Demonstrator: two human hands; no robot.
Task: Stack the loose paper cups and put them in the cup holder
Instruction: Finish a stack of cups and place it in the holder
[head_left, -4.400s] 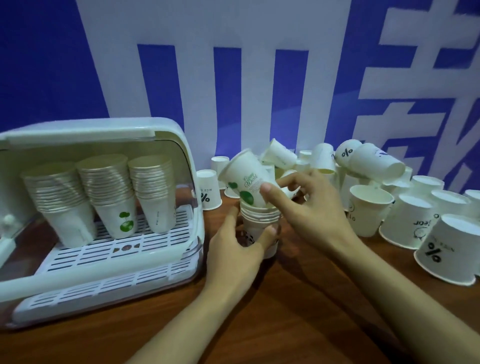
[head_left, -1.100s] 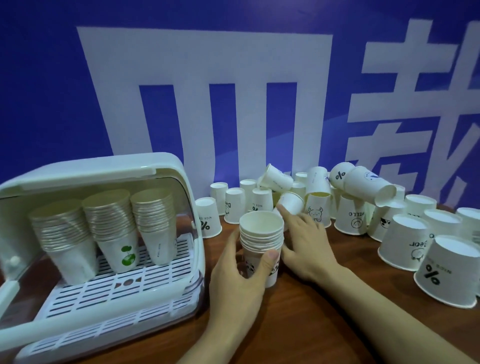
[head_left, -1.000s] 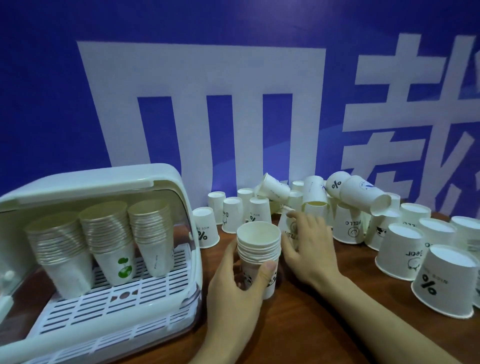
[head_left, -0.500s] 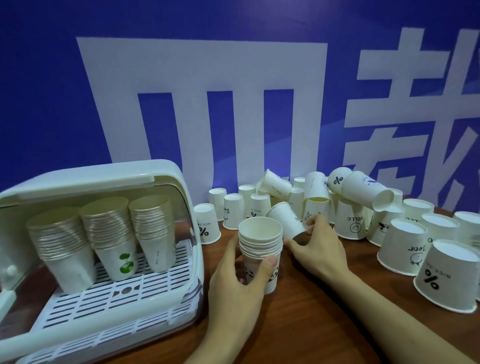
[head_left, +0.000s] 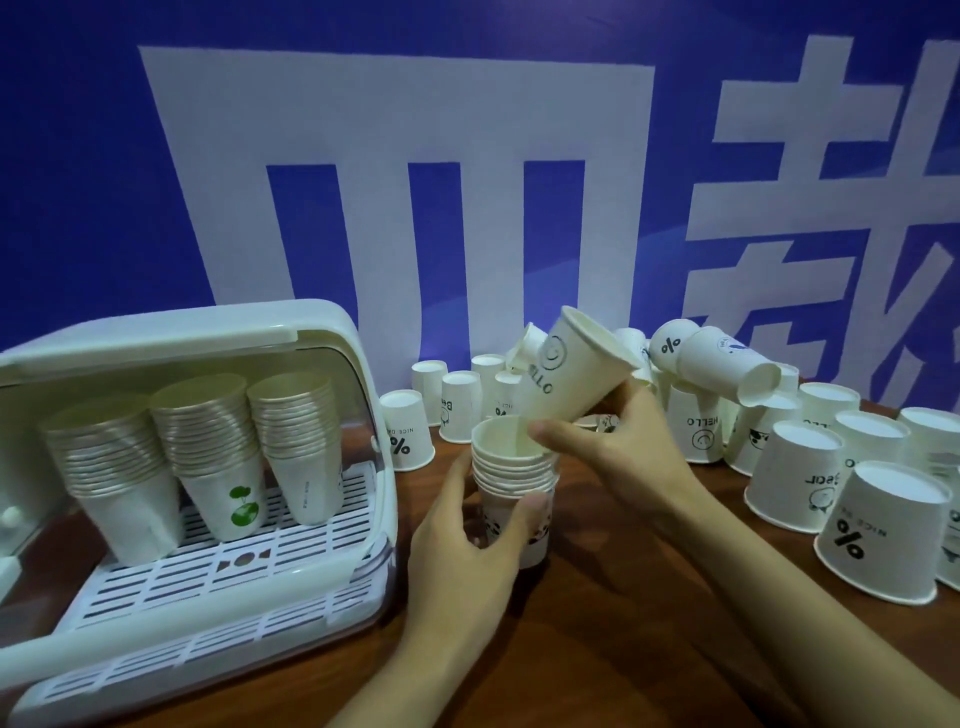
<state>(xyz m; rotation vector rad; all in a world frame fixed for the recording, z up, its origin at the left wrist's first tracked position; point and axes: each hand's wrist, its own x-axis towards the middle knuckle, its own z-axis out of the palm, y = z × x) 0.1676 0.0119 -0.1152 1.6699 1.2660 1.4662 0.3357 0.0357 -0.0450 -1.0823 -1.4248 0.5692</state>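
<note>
Now | R hand (head_left: 623, 457) grips HELLO cup (head_left: 571, 374) | L hand (head_left: 467, 561) hides stack (head_left: 511, 467) print

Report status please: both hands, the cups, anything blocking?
Left hand grips cup stack on table. Right hand holds HELLO cup, tilted over stack, not yet in. Cup holder open, nothing blocking.

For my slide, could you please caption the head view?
Right hand tilts a HELLO cup over the stack gripped by the left hand, beside the cup holder.
</note>
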